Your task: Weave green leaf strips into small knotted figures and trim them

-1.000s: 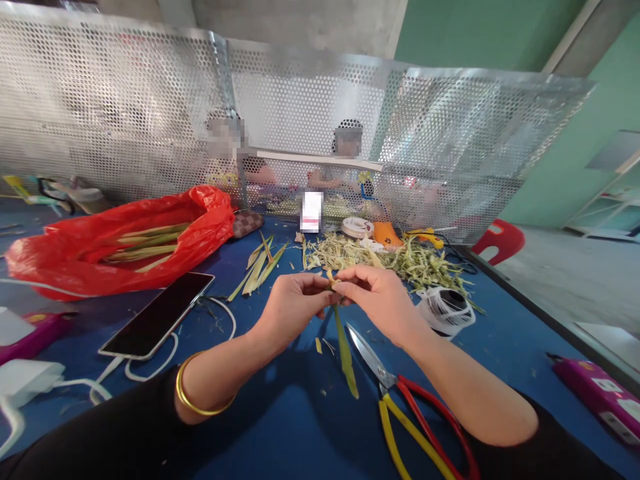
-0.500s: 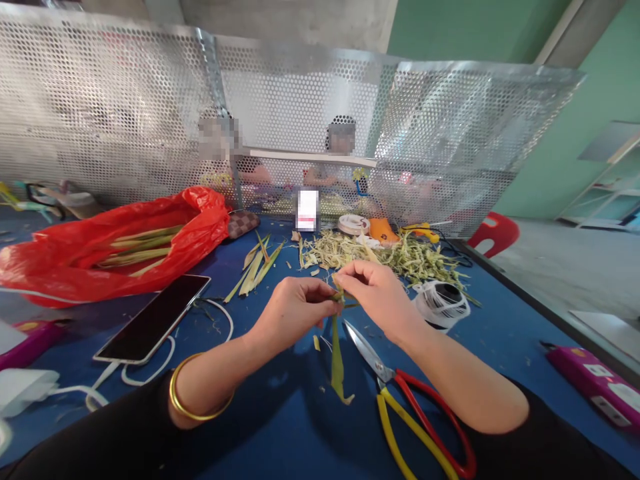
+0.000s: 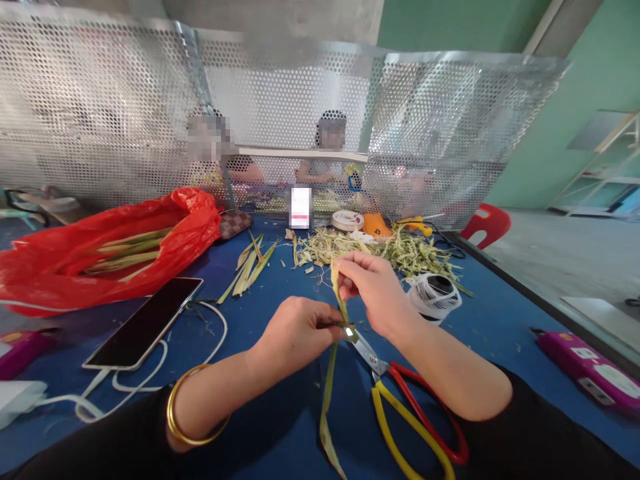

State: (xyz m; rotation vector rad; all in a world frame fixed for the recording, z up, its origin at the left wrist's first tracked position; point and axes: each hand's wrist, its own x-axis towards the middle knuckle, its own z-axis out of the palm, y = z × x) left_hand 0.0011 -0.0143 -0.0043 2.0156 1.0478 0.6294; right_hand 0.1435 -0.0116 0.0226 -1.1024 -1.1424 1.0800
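Observation:
My left hand (image 3: 303, 330) is closed, thumb and fingers pinching a small folded piece of green leaf near the middle of the blue table. My right hand (image 3: 373, 287) pinches the upper end of a yellow-green leaf strip (image 3: 327, 393), drawn up from the folded piece. The strip's lower end hangs down below my left hand, curling at its tip. Scissors (image 3: 405, 413) with one red and one yellow handle lie just under and right of my hands, blades pointing away. A spool of white thread (image 3: 434, 298) stands beside my right wrist.
At the left are a red plastic bag (image 3: 190, 207) of leaves and a phone (image 3: 145, 323) with a white cable. Leaf strips (image 3: 250, 267) and a heap of shredded leaves (image 3: 320, 245) lie beyond my hands. A perforated metal screen (image 3: 295, 87) separates two people opposite.
My left hand has moved down and slightly left, away from my right hand. The strip now stretches upward between them, and its hanging end reaches lower. The view has shifted slightly.

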